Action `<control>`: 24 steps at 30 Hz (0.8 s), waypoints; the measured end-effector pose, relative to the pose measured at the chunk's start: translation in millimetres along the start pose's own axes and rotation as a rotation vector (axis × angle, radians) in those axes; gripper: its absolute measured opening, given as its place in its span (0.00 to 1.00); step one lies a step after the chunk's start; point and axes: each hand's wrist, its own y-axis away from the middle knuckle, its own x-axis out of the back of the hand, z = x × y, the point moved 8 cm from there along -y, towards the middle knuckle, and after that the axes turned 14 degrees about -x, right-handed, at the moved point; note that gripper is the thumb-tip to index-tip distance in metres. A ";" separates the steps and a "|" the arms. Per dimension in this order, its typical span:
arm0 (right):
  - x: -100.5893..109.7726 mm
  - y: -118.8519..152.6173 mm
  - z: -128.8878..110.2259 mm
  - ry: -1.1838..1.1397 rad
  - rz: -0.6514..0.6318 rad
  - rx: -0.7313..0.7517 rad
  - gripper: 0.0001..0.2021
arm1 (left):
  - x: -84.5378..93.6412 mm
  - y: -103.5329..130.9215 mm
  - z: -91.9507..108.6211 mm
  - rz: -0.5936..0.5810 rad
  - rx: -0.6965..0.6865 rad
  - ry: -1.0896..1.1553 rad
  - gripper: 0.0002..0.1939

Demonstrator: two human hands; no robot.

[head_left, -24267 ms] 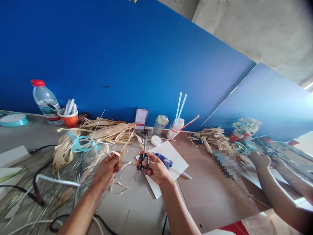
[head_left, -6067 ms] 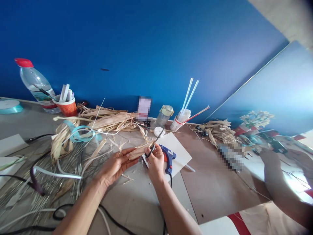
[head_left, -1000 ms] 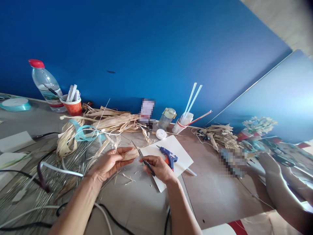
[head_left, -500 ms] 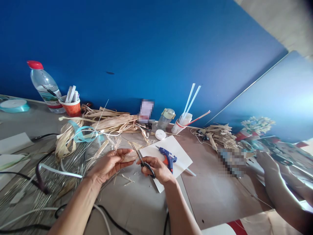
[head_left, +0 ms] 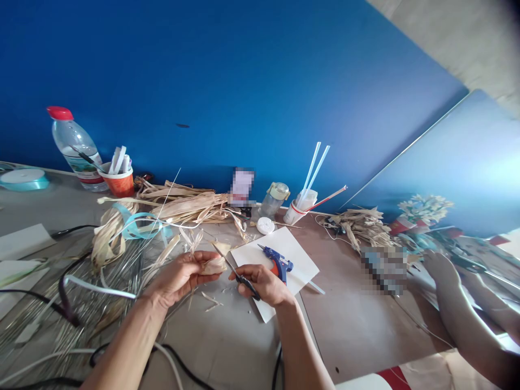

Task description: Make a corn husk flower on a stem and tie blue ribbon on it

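Note:
Pinched in my left hand [head_left: 187, 275] is a pale, folded piece of dry corn husk [head_left: 214, 265]. My right hand [head_left: 262, 283] holds black-handled scissors [head_left: 246, 283], their blades pointing up and left beside the husk; the blades look closed or nearly so. Small husk scraps [head_left: 212, 300] lie on the table below my hands. Just right of my right hand, a blue glue gun [head_left: 277, 260] rests on a white sheet [head_left: 300, 254].
Bundled dry husks [head_left: 190, 206] and a clear jar [head_left: 275, 199] stand along the blue wall. Thin wires [head_left: 109, 292] and cables spread at left, near a bottle [head_left: 77, 146] and an orange cup [head_left: 118, 183]. At right, a co-worker's arms [head_left: 450, 303] reach over the table.
The scissor blades have come together from a slightly spread position. My left hand has turned the husk piece a little, and the view has shifted slightly.

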 end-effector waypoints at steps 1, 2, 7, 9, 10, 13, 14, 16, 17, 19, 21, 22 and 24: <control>0.6 -0.5 1.1 0.008 0.001 0.002 0.18 | -0.5 0.3 0.3 -0.004 0.002 0.001 0.12; 1.6 -0.8 1.8 0.012 0.008 0.006 0.17 | -0.9 0.6 0.5 -0.006 0.006 0.002 0.12; 11.3 -1.1 -3.6 -0.161 0.105 0.124 0.19 | -2.9 0.0 4.0 -0.007 -0.026 0.017 0.12; 14.4 -2.4 -8.5 -0.282 0.175 0.222 0.22 | -5.5 -1.8 5.7 0.006 -0.077 0.037 0.15; 15.9 -3.6 -10.2 -0.331 0.229 0.269 0.23 | -7.1 -2.5 5.6 0.018 -0.099 0.044 0.16; 18.1 -7.7 -11.5 -0.410 0.431 0.369 0.24 | -15.1 -3.4 0.7 0.042 -0.124 0.034 0.19; 17.3 -9.5 -11.2 -0.419 0.479 0.381 0.23 | -19.3 -3.2 -1.6 0.031 -0.122 0.036 0.19; 14.9 -13.8 -8.9 -0.435 0.524 0.363 0.22 | -27.7 -2.4 -6.1 -0.009 -0.108 0.050 0.17; 14.1 -15.6 -7.5 -0.444 0.529 0.342 0.22 | -30.7 -1.9 -8.0 -0.025 -0.100 0.053 0.16; 14.8 -16.7 -5.2 -0.452 0.538 0.306 0.21 | -31.6 -1.6 -9.7 -0.028 -0.097 0.035 0.13; 17.4 -15.0 -4.6 -0.445 0.559 0.293 0.20 | -28.7 -2.5 -9.6 -0.011 -0.110 0.002 0.11; 18.4 -14.0 -4.9 -0.441 0.566 0.295 0.20 | -26.7 -3.4 -9.3 0.002 -0.121 -0.010 0.11; 18.4 -11.8 -6.8 -0.439 0.574 0.323 0.19 | -23.3 -5.4 -8.9 0.023 -0.143 -0.009 0.12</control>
